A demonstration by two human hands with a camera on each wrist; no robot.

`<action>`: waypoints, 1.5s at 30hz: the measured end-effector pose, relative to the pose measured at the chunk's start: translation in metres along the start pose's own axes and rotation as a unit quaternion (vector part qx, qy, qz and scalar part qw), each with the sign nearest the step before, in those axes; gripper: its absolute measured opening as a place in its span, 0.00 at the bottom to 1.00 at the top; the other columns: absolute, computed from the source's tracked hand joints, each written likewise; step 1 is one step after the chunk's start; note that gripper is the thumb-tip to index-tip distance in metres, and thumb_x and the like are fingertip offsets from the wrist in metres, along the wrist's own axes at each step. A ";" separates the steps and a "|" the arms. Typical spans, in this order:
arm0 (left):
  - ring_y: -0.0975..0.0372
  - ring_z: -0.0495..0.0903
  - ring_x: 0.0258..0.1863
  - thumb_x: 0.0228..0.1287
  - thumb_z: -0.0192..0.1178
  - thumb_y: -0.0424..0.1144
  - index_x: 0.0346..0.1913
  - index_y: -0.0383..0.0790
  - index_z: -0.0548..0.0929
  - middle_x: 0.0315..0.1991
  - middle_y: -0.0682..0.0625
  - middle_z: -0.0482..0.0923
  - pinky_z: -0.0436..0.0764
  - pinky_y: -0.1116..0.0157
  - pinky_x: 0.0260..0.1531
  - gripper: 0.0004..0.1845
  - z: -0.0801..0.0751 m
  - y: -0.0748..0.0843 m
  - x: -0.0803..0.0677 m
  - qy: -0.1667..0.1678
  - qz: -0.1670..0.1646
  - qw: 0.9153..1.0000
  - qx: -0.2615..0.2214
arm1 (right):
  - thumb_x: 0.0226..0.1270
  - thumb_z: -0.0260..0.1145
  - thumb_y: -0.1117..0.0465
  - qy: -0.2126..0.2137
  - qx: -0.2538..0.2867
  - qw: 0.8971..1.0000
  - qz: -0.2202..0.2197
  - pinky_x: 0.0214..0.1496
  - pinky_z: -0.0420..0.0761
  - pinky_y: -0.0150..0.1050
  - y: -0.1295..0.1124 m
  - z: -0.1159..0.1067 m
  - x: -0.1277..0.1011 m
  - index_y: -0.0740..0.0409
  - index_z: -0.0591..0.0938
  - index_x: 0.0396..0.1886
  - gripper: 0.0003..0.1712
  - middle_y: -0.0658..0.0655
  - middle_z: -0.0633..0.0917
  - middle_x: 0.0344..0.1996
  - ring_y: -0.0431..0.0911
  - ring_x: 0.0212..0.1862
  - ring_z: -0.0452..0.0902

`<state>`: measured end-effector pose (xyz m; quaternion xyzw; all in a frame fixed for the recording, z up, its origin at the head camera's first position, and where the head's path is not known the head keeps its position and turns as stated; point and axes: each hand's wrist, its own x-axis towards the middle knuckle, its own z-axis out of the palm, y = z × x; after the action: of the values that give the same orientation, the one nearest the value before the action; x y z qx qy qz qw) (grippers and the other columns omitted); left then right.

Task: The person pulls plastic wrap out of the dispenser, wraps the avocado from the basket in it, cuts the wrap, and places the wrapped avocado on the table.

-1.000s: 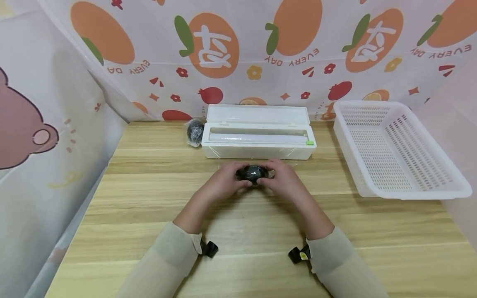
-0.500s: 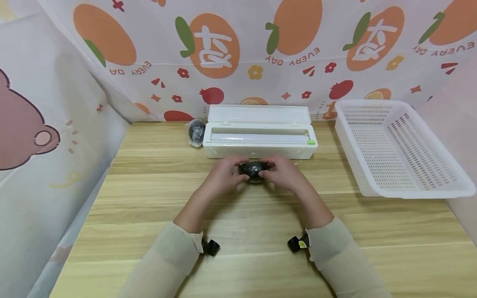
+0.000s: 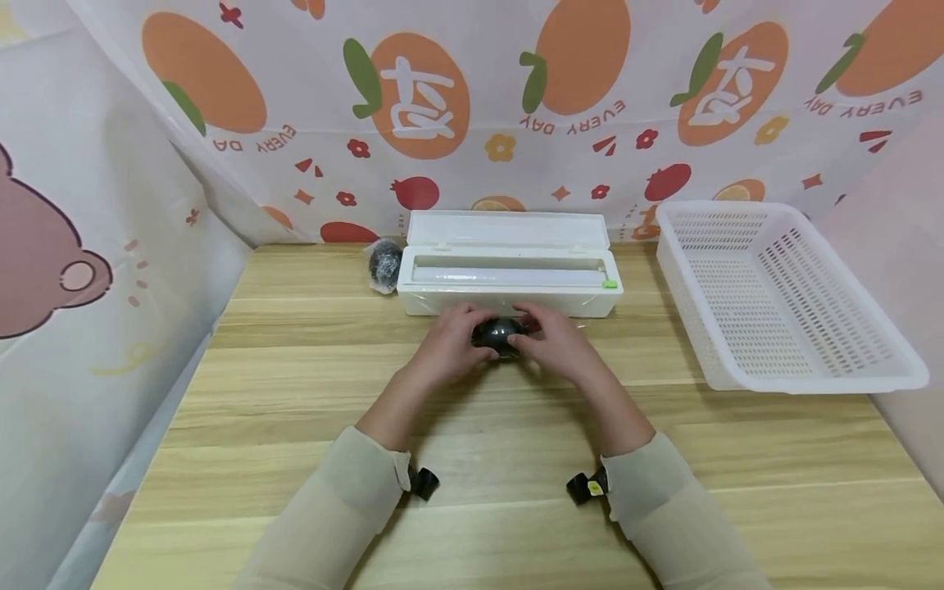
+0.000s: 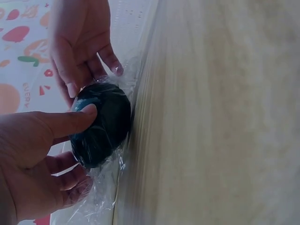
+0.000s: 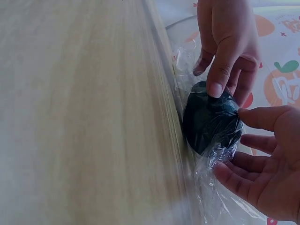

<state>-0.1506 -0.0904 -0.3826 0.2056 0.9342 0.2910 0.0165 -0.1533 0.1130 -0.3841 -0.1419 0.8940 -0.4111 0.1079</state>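
A dark green, avocado-shaped object (image 3: 496, 334), loosely wrapped in clear cling film (image 5: 213, 176), sits low over the table between both hands. My left hand (image 3: 451, 340) grips one end, its thumb (image 4: 86, 115) across the top and its fingers curled below, behind the film. At the other end my right hand (image 3: 555, 342) holds the wrapped object, thumb tip at the gathered film and fingers bent under the loose edge. Just behind stands the white cling film dispenser (image 3: 509, 303), lid up, with a roll inside and a green cutter slide (image 3: 610, 284).
A second dark wrapped object (image 3: 385, 266) lies against the dispenser's left end. The white perforated basket (image 3: 715, 365) stands at the right of the wooden table (image 3: 295, 410). A fruit-print cloth (image 3: 472, 180) hangs behind the table.
Both hands have moved slightly away from the body with the wrapped object, toward the dispenser. Their fingers have shifted around it, and less loose film shows at its sides.
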 end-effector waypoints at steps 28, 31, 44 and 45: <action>0.48 0.71 0.63 0.60 0.70 0.42 0.66 0.37 0.74 0.61 0.40 0.74 0.68 0.50 0.66 0.32 -0.005 -0.009 0.006 -0.037 -0.006 0.999 -0.030 | 0.58 0.75 0.57 0.044 -0.111 0.990 -0.069 0.65 0.72 0.49 -0.003 0.005 0.013 0.54 0.82 0.56 0.25 0.55 0.81 0.55 0.52 0.60 0.74; 0.48 0.71 0.65 0.60 0.70 0.41 0.67 0.36 0.72 0.63 0.40 0.73 0.69 0.51 0.66 0.34 -0.012 -0.005 0.003 -0.031 -0.014 0.999 -0.032 | 0.58 0.75 0.56 0.042 -0.112 0.991 -0.068 0.65 0.73 0.49 -0.004 0.002 0.014 0.54 0.82 0.57 0.26 0.56 0.81 0.55 0.52 0.59 0.74; 0.47 0.72 0.60 0.57 0.71 0.36 0.62 0.35 0.77 0.58 0.39 0.74 0.68 0.50 0.65 0.29 0.000 0.008 0.001 0.034 -0.062 0.993 -0.096 | 0.60 0.74 0.56 0.041 -0.112 0.990 -0.070 0.64 0.73 0.49 -0.003 0.001 0.015 0.56 0.82 0.57 0.25 0.57 0.81 0.54 0.53 0.59 0.74; 0.48 0.71 0.60 0.57 0.71 0.36 0.62 0.35 0.77 0.58 0.40 0.74 0.68 0.50 0.65 0.29 0.002 0.007 0.002 0.038 -0.065 0.993 -0.094 | 0.60 0.74 0.56 0.040 -0.110 0.991 -0.071 0.64 0.73 0.49 -0.003 0.002 0.016 0.55 0.82 0.57 0.25 0.57 0.81 0.54 0.53 0.59 0.74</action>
<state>-0.1494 -0.0836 -0.3797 0.1308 0.9140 0.3835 0.0186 -0.1668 0.1046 -0.3845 -0.1993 0.9252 -0.3218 0.0263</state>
